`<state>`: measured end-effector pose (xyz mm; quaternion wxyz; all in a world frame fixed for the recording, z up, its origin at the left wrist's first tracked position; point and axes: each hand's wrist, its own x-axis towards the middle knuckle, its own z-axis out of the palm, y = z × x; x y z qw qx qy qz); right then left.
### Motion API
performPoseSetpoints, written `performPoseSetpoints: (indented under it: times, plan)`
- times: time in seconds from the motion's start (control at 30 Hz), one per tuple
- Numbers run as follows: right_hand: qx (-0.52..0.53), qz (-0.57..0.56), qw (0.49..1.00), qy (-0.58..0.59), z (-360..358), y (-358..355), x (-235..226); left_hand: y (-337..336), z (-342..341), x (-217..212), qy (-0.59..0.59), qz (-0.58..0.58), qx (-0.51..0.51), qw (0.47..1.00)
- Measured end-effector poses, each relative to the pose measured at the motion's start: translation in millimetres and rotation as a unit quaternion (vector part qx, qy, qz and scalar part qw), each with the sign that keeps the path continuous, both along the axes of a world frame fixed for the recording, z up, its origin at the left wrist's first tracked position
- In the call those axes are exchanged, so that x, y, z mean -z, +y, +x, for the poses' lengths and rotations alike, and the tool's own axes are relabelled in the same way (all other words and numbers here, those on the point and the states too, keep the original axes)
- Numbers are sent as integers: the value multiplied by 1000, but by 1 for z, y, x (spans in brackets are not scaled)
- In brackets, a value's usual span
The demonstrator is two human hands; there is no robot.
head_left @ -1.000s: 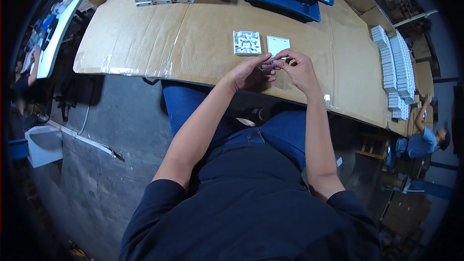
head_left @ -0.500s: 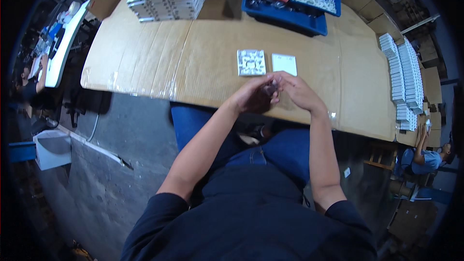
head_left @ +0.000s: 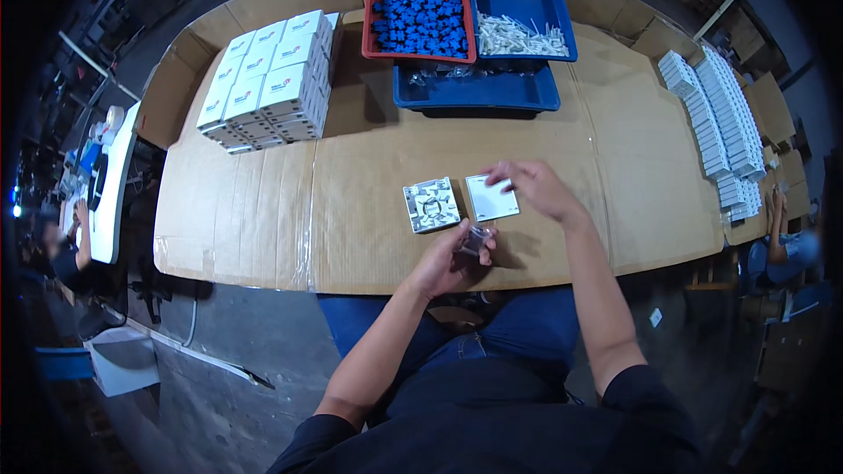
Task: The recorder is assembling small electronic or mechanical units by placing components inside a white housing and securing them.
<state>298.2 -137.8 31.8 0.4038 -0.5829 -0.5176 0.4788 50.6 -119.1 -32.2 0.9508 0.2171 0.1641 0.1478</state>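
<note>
**Holding the small clear piece nice and light**

It's at the left hand's fingertips, digits curled around it, so I'd pinch the edges, no squeezing. From there the white housing sits about 12 o'clock and the flat white plate at 1. Right hand's roughly 1:30, fingers over the plate. It's blurry, so can't tell if they're gripping anything; I'd avoid nudging the housing.
</note>
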Motion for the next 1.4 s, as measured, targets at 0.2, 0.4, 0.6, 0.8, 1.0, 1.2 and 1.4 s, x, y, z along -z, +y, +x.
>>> performPoseSetpoints:
  times: [0.2,0.4,0.6,0.8,1.0,1.2,1.4]
  plan:
    - [143,84,981,-103,74,71,-9,-26,-7,-4,15,81,75,994]
    - [238,237,863,-377,137,178,-25,-11,-4,13,-81,-103,82,988]
    - [210,147,807,-532,169,255,-22,-8,0,18,-76,-160,124,976]
    - [215,151,796,-546,168,280,-9,-5,-1,11,-55,-158,127,978]
    - [185,128,801,-554,185,288,-11,-6,2,10,-46,-187,146,970]
    - [112,124,769,-617,179,288,-25,-3,2,14,-65,-200,158,965]
    - [108,142,748,-639,184,284,-17,-1,3,13,-38,-233,162,958]
